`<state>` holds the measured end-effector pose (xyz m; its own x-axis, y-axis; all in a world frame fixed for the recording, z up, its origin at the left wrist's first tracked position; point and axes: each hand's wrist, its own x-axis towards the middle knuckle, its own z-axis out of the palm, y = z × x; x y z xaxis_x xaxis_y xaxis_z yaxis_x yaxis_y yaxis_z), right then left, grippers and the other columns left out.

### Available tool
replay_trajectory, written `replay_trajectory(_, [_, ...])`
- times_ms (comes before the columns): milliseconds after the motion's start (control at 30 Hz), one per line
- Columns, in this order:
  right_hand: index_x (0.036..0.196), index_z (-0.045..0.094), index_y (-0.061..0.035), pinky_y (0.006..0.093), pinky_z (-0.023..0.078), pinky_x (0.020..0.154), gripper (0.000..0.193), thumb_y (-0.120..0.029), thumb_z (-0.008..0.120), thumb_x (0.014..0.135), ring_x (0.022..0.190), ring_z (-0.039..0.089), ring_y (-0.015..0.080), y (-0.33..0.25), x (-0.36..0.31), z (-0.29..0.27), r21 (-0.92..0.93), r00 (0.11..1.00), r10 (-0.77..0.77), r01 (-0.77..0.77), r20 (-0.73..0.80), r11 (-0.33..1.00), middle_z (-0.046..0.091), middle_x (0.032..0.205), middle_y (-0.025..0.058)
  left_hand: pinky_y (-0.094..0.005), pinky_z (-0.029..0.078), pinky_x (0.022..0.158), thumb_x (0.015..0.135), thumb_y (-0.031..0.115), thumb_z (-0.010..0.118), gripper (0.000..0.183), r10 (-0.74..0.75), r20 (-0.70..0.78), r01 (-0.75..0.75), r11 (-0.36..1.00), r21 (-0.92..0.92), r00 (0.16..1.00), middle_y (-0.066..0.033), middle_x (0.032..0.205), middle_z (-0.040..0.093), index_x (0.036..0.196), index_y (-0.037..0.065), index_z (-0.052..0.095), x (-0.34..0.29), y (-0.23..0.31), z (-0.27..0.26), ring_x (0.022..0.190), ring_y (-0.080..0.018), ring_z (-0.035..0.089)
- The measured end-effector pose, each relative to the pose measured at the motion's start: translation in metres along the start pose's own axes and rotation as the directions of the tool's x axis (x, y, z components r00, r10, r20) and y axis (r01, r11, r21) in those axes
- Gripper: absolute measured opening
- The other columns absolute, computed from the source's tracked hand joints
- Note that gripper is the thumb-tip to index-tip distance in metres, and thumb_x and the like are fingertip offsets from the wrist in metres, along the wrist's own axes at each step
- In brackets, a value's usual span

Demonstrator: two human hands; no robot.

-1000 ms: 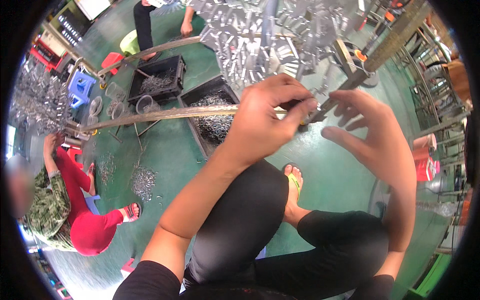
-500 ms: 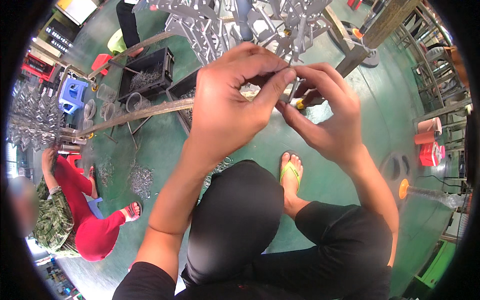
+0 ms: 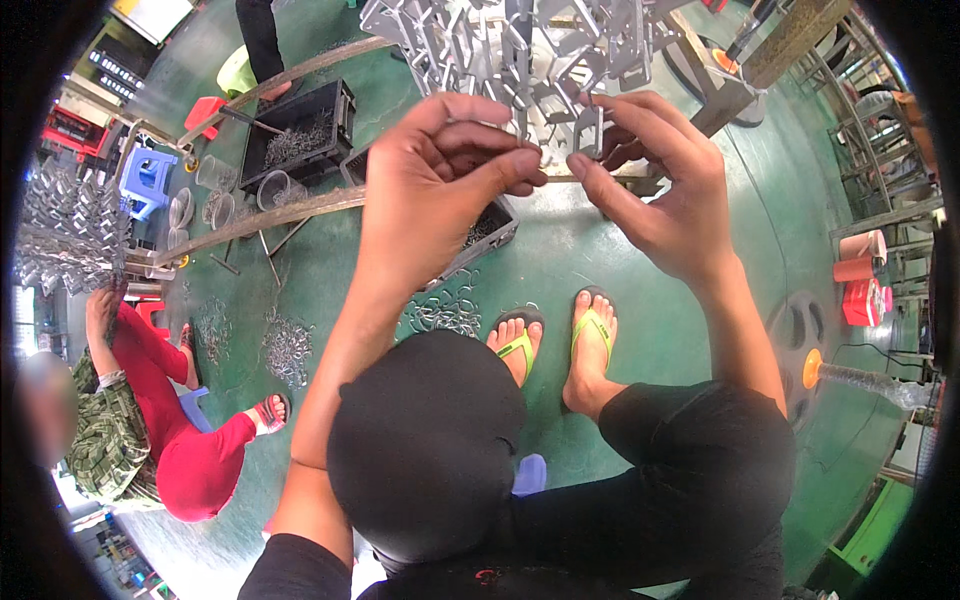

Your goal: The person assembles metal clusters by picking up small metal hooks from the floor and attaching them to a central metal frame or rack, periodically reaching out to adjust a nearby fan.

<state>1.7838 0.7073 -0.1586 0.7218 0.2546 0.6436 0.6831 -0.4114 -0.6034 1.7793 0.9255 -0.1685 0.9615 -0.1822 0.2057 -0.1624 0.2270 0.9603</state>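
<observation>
Between the thumb and fingers of my right hand (image 3: 672, 190) is a small grey metal bracket (image 3: 587, 132), like a flat angular loop. It sits at the lower edge of a hanging cluster of similar metal parts (image 3: 440, 50). My left hand (image 3: 415, 200) is a short gap to its left, thumb pressed against curled fingers. Whatever that pinch holds, if anything, is too small to make out. Both hands are raised in front of the cluster, above my knees.
A wooden bar (image 3: 270, 218) runs across the left. Beyond it stand a black crate (image 3: 340, 120) of metal pieces and a blue stool (image 3: 148, 180). Loose metal rings (image 3: 450, 312) lie on the floor near my feet. A person in red trousers (image 3: 205, 475) sits at left beside another hanging cluster.
My hands, close together before, have moved apart. The bracket now shows at my right fingertips. My view has shifted, and both feet are now visible.
</observation>
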Motion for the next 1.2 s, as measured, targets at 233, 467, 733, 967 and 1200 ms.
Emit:
replay_trajectory(233, [0.120,0.069,0.0054,0.0273,0.059,0.073,0.041,-0.002,0.081,0.082,0.083,0.069,0.0130,-0.004,-0.003,-0.001,0.108,0.994,0.111,-0.112,0.013,0.988,0.067,0.105,0.0103,-0.0273,0.061,0.076,0.090,0.002,0.075,0.015,-0.038,-0.021,0.039,0.999,0.018,0.999,-0.0108,0.089,0.076,0.103,-0.005,0.074,-0.006,-0.032,0.015,0.082,-0.0152,0.073])
replay_trajectory(467, [0.122,0.069,0.0041,0.0266,0.056,0.082,0.035,-0.006,0.077,0.089,0.088,0.067,0.0109,0.006,-0.025,-0.010,0.136,0.902,0.388,-0.415,0.188,0.899,0.069,0.101,0.0074,-0.0243,0.055,0.071,0.089,0.007,0.078,0.015,-0.047,-0.131,0.058,0.995,0.083,0.990,-0.0063,0.089,0.075,0.101,-0.001,0.078,-0.018,-0.056,0.023,0.078,-0.0111,0.069])
replay_trajectory(733, [0.116,0.070,0.0071,0.0292,0.056,0.081,0.030,-0.013,0.073,0.094,0.086,0.068,0.0138,0.010,-0.036,0.007,0.291,0.584,0.504,-0.787,0.636,0.544,0.073,0.096,0.0088,-0.0251,0.053,0.077,0.085,0.000,0.080,0.014,-0.089,-0.056,0.088,0.996,-0.022,0.994,-0.0058,0.094,0.072,0.099,0.000,0.079,-0.045,-0.070,0.018,0.088,-0.0111,0.068])
replay_trajectory(967, [0.096,0.072,0.0058,0.0301,0.054,0.073,0.017,-0.005,0.076,0.084,0.077,0.066,0.0127,-0.018,-0.025,-0.010,-0.137,0.165,0.591,-0.891,0.790,0.432,0.072,0.085,0.0075,-0.0318,0.053,0.079,0.083,0.014,0.081,0.020,-0.192,0.062,0.202,0.948,-0.248,0.979,-0.0080,0.090,0.073,0.100,0.003,0.079,-0.090,-0.089,0.026,0.086,-0.0150,0.068])
replay_trajectory(1200, [0.097,0.071,0.0060,0.0334,0.055,0.070,0.019,-0.007,0.071,0.083,0.072,0.069,0.0180,0.021,-0.084,0.066,-0.381,0.219,0.494,-0.407,0.842,0.830,0.073,0.080,0.0168,-0.0401,0.052,0.085,0.086,0.032,0.079,0.038,-0.538,-0.071,0.492,0.698,0.521,0.840,-0.0158,0.097,0.072,0.110,0.002,0.074,-0.210,-0.155,-0.036,0.096,-0.0259,0.069])
